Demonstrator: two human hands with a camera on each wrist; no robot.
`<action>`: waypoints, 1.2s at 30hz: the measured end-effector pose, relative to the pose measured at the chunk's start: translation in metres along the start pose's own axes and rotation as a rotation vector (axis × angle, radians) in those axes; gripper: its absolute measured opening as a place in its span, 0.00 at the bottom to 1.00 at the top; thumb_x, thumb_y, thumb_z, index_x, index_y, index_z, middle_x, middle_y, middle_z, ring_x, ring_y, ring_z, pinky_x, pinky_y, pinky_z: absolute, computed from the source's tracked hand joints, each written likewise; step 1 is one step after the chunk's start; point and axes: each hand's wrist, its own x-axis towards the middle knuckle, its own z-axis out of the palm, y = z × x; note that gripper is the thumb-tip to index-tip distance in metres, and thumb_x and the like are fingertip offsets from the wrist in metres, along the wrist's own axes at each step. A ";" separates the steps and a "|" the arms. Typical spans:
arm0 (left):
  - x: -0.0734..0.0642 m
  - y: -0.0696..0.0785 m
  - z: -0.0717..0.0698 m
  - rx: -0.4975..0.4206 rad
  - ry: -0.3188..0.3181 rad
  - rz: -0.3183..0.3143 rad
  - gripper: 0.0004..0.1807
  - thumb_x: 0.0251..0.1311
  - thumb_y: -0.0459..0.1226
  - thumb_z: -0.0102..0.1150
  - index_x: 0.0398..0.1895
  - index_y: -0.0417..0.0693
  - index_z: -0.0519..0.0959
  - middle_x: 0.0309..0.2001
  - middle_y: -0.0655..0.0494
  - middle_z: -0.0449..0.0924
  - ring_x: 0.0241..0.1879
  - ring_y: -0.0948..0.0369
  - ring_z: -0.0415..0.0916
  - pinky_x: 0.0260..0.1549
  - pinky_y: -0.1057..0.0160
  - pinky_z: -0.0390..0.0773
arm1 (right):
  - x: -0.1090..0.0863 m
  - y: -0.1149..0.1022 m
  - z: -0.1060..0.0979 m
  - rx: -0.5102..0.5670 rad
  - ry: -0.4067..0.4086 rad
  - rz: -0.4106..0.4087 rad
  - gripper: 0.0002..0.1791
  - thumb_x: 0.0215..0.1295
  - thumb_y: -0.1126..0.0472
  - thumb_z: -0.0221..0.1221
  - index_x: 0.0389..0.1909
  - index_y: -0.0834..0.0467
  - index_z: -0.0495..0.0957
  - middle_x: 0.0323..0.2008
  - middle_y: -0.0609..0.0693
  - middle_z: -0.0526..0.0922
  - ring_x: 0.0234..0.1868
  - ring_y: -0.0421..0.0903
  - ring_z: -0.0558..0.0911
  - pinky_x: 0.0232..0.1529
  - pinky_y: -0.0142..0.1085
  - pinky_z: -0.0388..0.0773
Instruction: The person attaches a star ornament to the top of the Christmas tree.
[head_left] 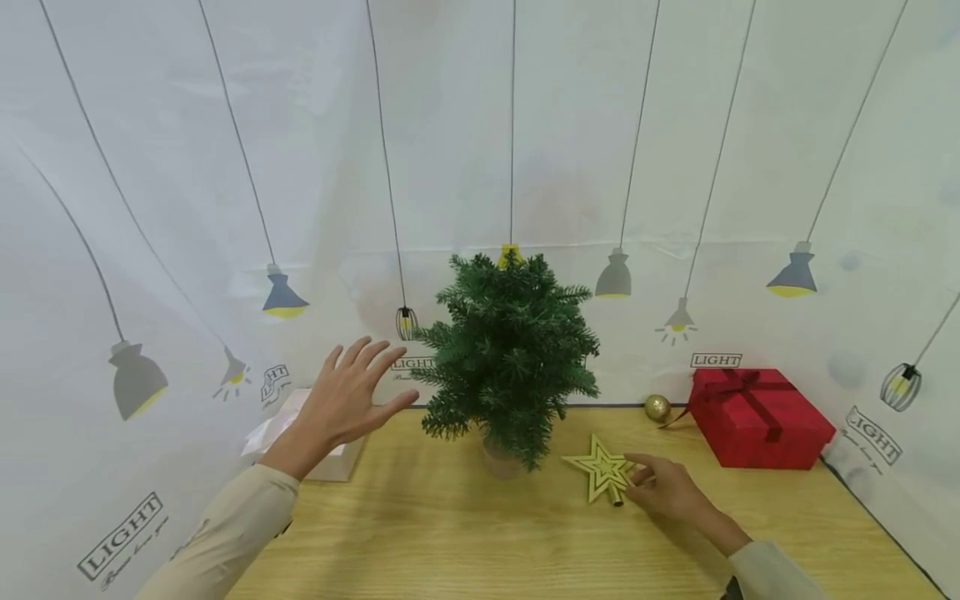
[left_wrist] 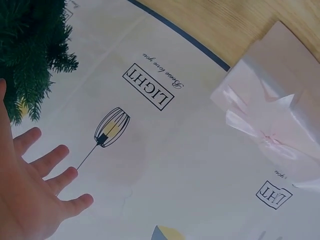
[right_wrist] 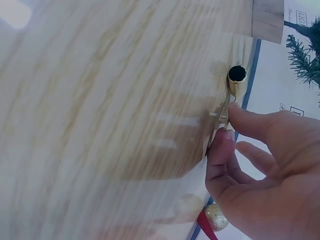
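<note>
A gold star tree topper [head_left: 602, 471] with a short tube at its base lies low over the wooden table, right of the small green Christmas tree [head_left: 517, 350]. My right hand [head_left: 671, 493] pinches one point of it between thumb and fingers. Seen from the right wrist, the star is nearly edge-on, and the dark opening of its gold tube [right_wrist: 237, 86] faces the camera. To the left of the tree my left hand [head_left: 352, 408] is raised with fingers spread, holding nothing. Branches partly cover the tree's pot [head_left: 501, 461].
A red gift box [head_left: 761, 429] with a dark ribbon stands at the right back, beside a gold ball ornament [head_left: 657, 407]. Behind my left forearm is a pale pink gift box [left_wrist: 280, 115] with a bow. White sheeting [head_left: 450, 125] printed with lamps encloses the table [head_left: 465, 533].
</note>
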 end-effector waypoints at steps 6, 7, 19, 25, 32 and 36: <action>0.008 0.003 -0.007 -0.012 0.023 0.009 0.43 0.66 0.67 0.56 0.76 0.54 0.70 0.72 0.44 0.71 0.74 0.41 0.63 0.69 0.31 0.61 | -0.001 -0.004 -0.004 0.058 -0.021 0.005 0.37 0.58 0.70 0.73 0.68 0.74 0.71 0.37 0.58 0.87 0.36 0.52 0.88 0.34 0.38 0.86; 0.010 0.003 -0.008 -0.012 0.023 0.008 0.43 0.66 0.67 0.56 0.76 0.54 0.70 0.73 0.45 0.71 0.74 0.41 0.62 0.69 0.31 0.61 | -0.001 -0.005 -0.005 0.066 -0.026 0.000 0.38 0.58 0.70 0.73 0.69 0.73 0.69 0.37 0.58 0.87 0.37 0.52 0.88 0.34 0.38 0.85; 0.028 0.005 -0.031 -0.055 0.034 -0.009 0.42 0.67 0.67 0.55 0.76 0.53 0.70 0.74 0.45 0.69 0.76 0.42 0.59 0.71 0.32 0.58 | -0.006 -0.002 -0.007 0.136 -0.076 -0.177 0.40 0.63 0.76 0.66 0.73 0.71 0.58 0.34 0.56 0.78 0.29 0.38 0.79 0.23 0.27 0.72; 0.035 0.007 -0.039 -0.080 0.051 -0.004 0.42 0.68 0.66 0.55 0.77 0.53 0.69 0.74 0.46 0.69 0.76 0.42 0.59 0.72 0.33 0.59 | -0.007 -0.003 -0.007 0.174 -0.076 -0.206 0.38 0.63 0.78 0.65 0.71 0.65 0.59 0.32 0.54 0.72 0.27 0.34 0.71 0.21 0.26 0.67; 0.049 0.016 -0.052 -0.149 0.077 -0.003 0.40 0.69 0.64 0.55 0.77 0.54 0.69 0.74 0.47 0.69 0.76 0.43 0.60 0.73 0.36 0.58 | -0.010 -0.004 -0.009 0.167 -0.040 -0.195 0.36 0.65 0.74 0.67 0.70 0.64 0.62 0.39 0.59 0.81 0.35 0.41 0.82 0.26 0.31 0.78; 0.056 0.023 -0.060 -0.167 0.088 0.001 0.40 0.70 0.64 0.54 0.77 0.54 0.68 0.73 0.47 0.70 0.75 0.44 0.61 0.73 0.37 0.58 | -0.011 -0.004 -0.007 0.140 0.035 -0.240 0.33 0.65 0.73 0.68 0.68 0.65 0.65 0.38 0.58 0.85 0.36 0.44 0.87 0.33 0.34 0.84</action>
